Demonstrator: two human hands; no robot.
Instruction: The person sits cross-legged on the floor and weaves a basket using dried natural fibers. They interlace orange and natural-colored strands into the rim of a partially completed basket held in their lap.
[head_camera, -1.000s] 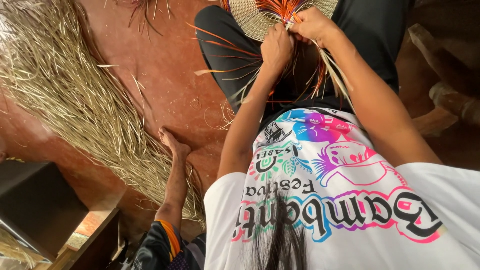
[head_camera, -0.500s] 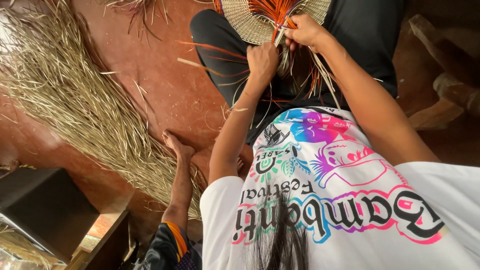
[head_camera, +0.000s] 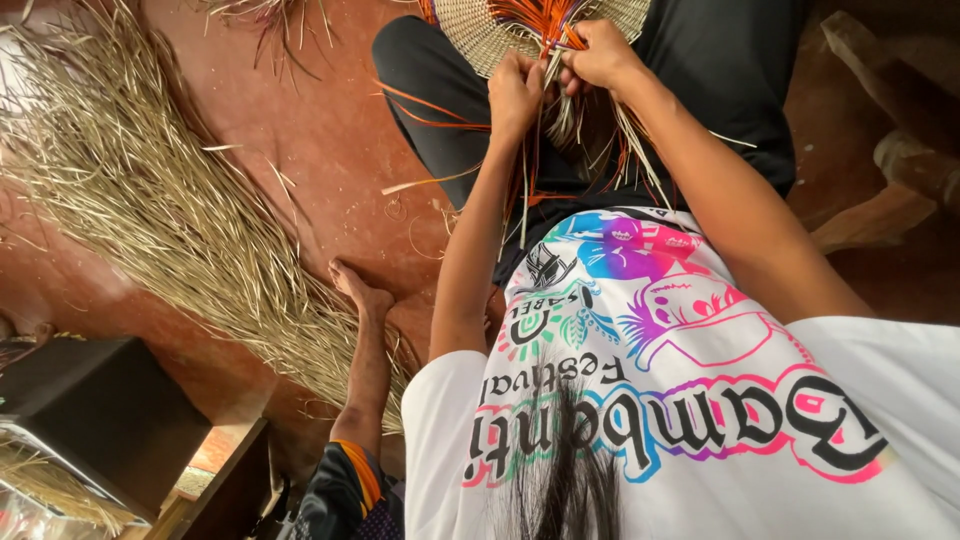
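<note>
Your left hand is curled shut, fingers pinching a few of the loose straw strands, and your right hand is closed just beside it, gripping the orange-and-pale strips where they leave the weave. The two fists nearly touch, which looks like the way to keep tension right at the working edge. That edge belongs to the round woven mat, a tan disc with orange strips fanning from its middle; it rests on your lap, against your black trousers, close enough for both hands to work it without reaching. The free ends hang down between your knees, out of the way of the fingers. Further out, a long heap of dry grass lies spread across the red floor to your left, within arm's reach as stock. A bare foot rests at its edge, and a dark box sits at the lower left corner.
</note>
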